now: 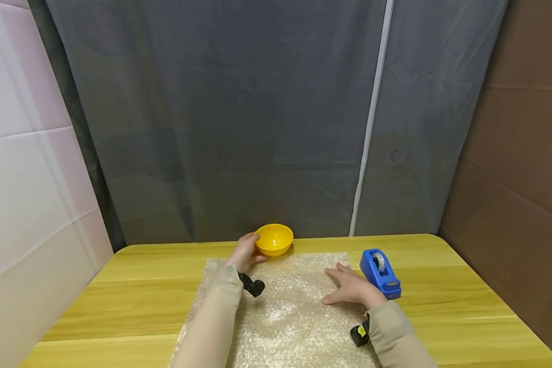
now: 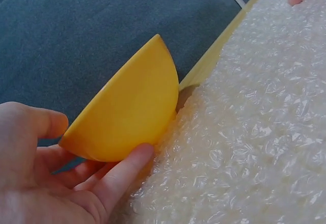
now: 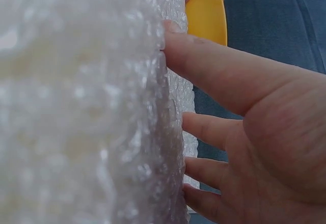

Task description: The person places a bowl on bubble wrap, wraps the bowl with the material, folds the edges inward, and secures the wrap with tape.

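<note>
A yellow bowl [image 1: 274, 238] stands at the far edge of a sheet of bubble wrap [image 1: 285, 306] spread on the wooden table [image 1: 441, 306]. My left hand [image 1: 246, 251] holds the bowl's left side. In the left wrist view the bowl [image 2: 127, 112] sits between thumb and curled fingers of the left hand [image 2: 102, 136], beside the bubble wrap [image 2: 244, 132]. My right hand [image 1: 349, 287] lies flat on the wrap with fingers spread. In the right wrist view the right hand [image 3: 239, 112] presses straight fingers against the bubble wrap [image 3: 76, 107], with the bowl [image 3: 206, 15] beyond.
A blue tape dispenser [image 1: 380, 272] stands on the table just right of my right hand. A dark grey curtain [image 1: 257, 128] hangs behind the table's far edge, a pale wall stands at the left and brown board at the right.
</note>
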The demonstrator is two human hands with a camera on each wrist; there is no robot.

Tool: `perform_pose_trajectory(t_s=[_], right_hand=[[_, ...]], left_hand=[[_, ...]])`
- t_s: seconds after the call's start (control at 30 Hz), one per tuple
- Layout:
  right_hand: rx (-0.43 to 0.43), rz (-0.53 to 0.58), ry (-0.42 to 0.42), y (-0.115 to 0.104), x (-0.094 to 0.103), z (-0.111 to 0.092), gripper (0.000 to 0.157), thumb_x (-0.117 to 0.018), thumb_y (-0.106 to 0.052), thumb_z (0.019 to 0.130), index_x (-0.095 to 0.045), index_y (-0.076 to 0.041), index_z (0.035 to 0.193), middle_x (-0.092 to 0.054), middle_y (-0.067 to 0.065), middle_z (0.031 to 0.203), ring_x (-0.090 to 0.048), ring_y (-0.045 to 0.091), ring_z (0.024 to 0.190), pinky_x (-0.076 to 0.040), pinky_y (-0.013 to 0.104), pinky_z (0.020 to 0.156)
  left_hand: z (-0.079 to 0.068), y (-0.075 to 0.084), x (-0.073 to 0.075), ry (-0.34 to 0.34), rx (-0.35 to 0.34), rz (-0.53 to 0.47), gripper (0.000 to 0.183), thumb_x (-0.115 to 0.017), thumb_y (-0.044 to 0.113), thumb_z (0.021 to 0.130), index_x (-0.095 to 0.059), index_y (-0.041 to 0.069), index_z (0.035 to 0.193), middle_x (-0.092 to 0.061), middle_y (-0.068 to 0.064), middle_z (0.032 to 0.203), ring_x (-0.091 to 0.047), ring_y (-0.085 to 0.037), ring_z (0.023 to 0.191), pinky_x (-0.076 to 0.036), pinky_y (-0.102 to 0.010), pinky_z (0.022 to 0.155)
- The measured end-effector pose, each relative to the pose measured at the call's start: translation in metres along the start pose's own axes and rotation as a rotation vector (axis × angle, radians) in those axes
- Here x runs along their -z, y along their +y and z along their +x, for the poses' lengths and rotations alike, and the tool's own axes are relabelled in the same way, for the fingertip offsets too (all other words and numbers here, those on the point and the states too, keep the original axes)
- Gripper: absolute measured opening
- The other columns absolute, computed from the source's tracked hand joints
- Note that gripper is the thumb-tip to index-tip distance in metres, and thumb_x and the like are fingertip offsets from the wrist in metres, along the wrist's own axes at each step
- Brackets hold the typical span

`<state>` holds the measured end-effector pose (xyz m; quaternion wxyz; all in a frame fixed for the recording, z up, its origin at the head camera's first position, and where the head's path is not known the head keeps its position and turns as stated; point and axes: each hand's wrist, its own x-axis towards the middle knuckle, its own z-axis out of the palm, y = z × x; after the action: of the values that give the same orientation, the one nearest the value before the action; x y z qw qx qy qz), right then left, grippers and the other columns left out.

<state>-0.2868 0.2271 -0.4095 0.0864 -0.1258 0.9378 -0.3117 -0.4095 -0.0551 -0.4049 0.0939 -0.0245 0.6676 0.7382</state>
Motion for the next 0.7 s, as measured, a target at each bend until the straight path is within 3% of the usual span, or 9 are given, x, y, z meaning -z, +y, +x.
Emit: perform_pose_trajectory(t_s=[0.3,0.7], right_hand=[[-0.009,-0.005,0.006,0.0,-0.001,0.0,0.086,-0.083,-0.033,0.074,-0.044,-0.002,0.144,-0.023,0.031,0.152,-0.017,0.05,0.139,-0.022,0.064,0.108],[-0.009,-0.014,0.003,0.006,0.0,0.003,0.086,-0.083,-0.035,0.075,-0.044,-0.002,0.144,-0.023,0.031,0.152,-0.016,0.051,0.139,-0.021,0.064,0.108]], left_hand=[[0.004,-0.001,0.004,0.003,-0.008,-0.013,0.044,-0.04,0.01,0.103,-0.036,-0.006,0.143,-0.048,-0.025,0.13,-0.058,-0.031,0.101,-0.054,-0.046,0.082],[0.001,0.009,0.003,-0.055,-0.061,0.0,0.042,-0.042,0.013,0.103,-0.042,-0.007,0.139,-0.048,-0.023,0.129,-0.056,-0.03,0.103,-0.057,-0.041,0.078]])
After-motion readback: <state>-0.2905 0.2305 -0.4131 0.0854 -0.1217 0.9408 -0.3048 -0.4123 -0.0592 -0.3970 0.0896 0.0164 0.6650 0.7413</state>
